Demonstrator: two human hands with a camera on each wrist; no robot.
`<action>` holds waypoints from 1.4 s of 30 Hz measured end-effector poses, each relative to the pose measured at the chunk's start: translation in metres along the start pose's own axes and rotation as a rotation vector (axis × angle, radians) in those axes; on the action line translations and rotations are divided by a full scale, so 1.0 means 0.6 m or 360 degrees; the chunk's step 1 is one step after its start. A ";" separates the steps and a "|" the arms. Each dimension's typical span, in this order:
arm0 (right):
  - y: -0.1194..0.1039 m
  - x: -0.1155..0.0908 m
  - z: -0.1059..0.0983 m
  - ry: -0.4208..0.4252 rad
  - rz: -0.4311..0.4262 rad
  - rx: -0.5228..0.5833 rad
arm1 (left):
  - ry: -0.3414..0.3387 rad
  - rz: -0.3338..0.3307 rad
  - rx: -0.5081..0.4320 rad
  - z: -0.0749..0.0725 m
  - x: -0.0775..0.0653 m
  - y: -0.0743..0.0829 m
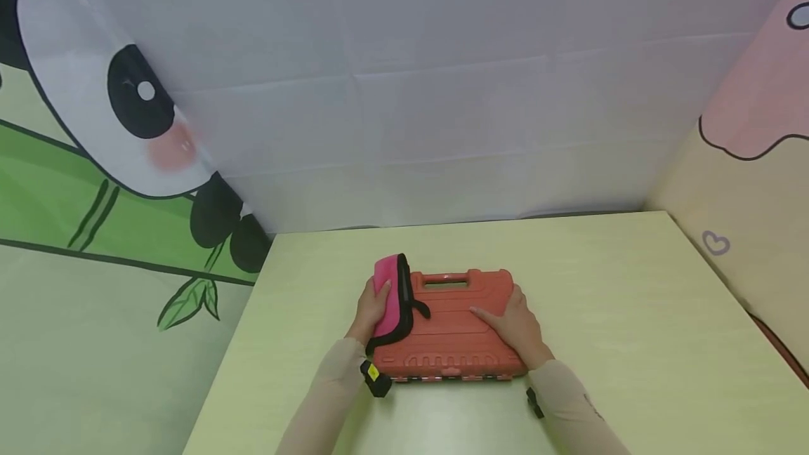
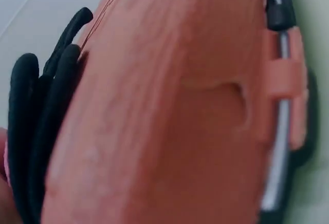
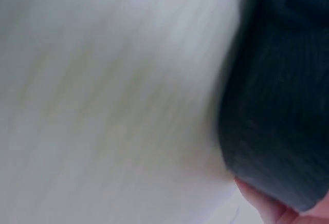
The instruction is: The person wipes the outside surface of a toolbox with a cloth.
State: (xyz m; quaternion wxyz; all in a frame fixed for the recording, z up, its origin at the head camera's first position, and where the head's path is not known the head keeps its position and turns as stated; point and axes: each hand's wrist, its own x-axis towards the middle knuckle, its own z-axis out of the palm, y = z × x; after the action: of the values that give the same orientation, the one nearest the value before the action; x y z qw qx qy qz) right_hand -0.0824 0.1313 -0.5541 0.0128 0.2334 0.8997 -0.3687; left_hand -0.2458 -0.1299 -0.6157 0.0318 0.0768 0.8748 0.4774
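Observation:
An orange plastic carrying case [image 1: 451, 332] lies flat on the table, its handle towards the far side. A pink pouch [image 1: 390, 314] with black edging overlaps the case's left end. My left hand [image 1: 369, 309] grips this pouch from its left side, thumb on top. At the opposite end, my right hand [image 1: 521, 328] holds the case's right edge, thumb over its upper face. The left wrist view shows the orange case [image 2: 154, 95] close up, with the black edging [image 2: 49, 111] beside it. Fingertips [image 3: 262, 201] show below a dark surface in the right wrist view.
The pale yellow table [image 1: 632, 314] reaches back to a light cloth wall [image 1: 442, 118]. A panda drawing covers the left wall [image 1: 76, 343], and a cream wall [image 1: 746, 230] stands at the right. Black camera mounts [image 1: 377, 379] hang at both wrists.

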 end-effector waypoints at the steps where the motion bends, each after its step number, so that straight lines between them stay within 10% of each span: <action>1: -0.002 -0.001 0.001 -0.0005 0.0009 0.0005 | 0.0000 -0.0041 -0.0005 0.001 -0.002 -0.002; 5: -0.008 -0.007 0.003 -0.0011 0.0030 0.0017 | -0.0100 -0.0137 0.0003 -0.039 -0.066 0.081; 9: -0.010 -0.010 0.004 -0.0012 0.0043 0.0033 | -0.0126 -0.0101 0.0055 -0.058 -0.110 0.108; 29: -0.037 -0.113 0.058 0.0076 0.0148 0.0065 | -0.0183 -0.0112 -0.0089 -0.143 -0.297 0.040; 35: -0.044 -0.137 0.070 0.0097 0.0164 0.0067 | -0.0251 -0.0109 -0.0062 -0.167 -0.308 0.031; 42: -0.043 -0.135 0.069 0.0078 0.0153 0.0081 | -0.0423 -0.0113 0.0034 -0.171 -0.251 0.054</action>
State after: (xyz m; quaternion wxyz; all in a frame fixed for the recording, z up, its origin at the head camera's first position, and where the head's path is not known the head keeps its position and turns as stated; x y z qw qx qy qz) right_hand -0.0276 0.0543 -0.5512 0.0027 0.2856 0.8778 -0.3846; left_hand -0.1070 -0.2227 -0.5356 0.1634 0.1086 0.8700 0.4523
